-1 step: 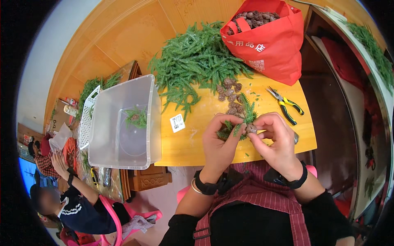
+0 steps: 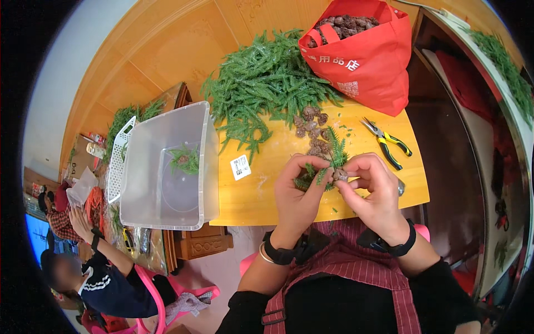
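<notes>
My left hand (image 2: 300, 186) pinches a green artificial pine sprig (image 2: 338, 147) near the front of the yellow table. Its needles stick out above and to the left of my fingertips. Against the sprig's stem sits a small brown pine cone (image 2: 340, 175), gripped between the fingertips of my right hand (image 2: 375, 192). Both hands meet there, so the spot where cone and stem touch is partly hidden. Just beyond my fingers, a little cluster of loose pine cones (image 2: 311, 122) lies on the tabletop.
Far back is a heap of green sprigs (image 2: 267, 78), beside a red bag (image 2: 372, 67) full of cones. Yellow-black pliers (image 2: 387, 142) lie right. A clear plastic bin (image 2: 208, 167) holding a finished-looking sprig (image 2: 184, 160) stands left, near a white label (image 2: 240, 167). Another person (image 2: 117, 284) sits lower left.
</notes>
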The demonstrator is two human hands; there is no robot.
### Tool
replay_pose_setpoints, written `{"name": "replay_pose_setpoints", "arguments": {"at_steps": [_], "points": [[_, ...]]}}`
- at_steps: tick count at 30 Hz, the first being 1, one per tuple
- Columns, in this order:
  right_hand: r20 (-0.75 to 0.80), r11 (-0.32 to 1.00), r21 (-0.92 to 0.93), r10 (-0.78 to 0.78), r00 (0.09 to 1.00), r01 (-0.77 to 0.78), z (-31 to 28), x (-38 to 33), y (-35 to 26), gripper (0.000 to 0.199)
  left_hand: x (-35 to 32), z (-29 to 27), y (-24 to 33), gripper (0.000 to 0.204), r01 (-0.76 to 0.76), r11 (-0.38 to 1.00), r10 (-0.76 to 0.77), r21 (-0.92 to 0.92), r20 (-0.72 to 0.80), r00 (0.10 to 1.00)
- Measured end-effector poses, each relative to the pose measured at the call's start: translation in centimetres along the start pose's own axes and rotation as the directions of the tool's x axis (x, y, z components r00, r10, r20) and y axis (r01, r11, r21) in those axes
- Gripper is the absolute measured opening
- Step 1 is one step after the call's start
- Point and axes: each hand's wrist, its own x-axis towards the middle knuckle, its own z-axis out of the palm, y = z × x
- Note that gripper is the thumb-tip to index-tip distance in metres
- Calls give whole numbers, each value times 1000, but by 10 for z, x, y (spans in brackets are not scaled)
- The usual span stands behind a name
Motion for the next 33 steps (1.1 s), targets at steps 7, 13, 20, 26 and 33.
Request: {"name": "replay_pose_setpoints", "arguments": {"at_steps": [7,13,20,26,33], "points": [[-69,982,181,63,996,-49,8,-2,9,27,2,-1,-1,11,14,1000,-14,25,15,1000],[-54,977,206,71,996,-58,9,-3,7,25,1,-6,-8,16,-116,992,116,49,13,993],[-89,970,243,46,995,-23,11,-1,12,25,3,-4,-10,19,-102,992,105,70,-47,993],[-98,982,183,-23,995,41,12,-2,16,24,1,-5,-11,23,-120,993,120,15,-12,993],[-97,941,336,63,993,-27,10,-6,16,22,-4,-2,-2,26,-11,1000,11,4,-25,1000]]}}
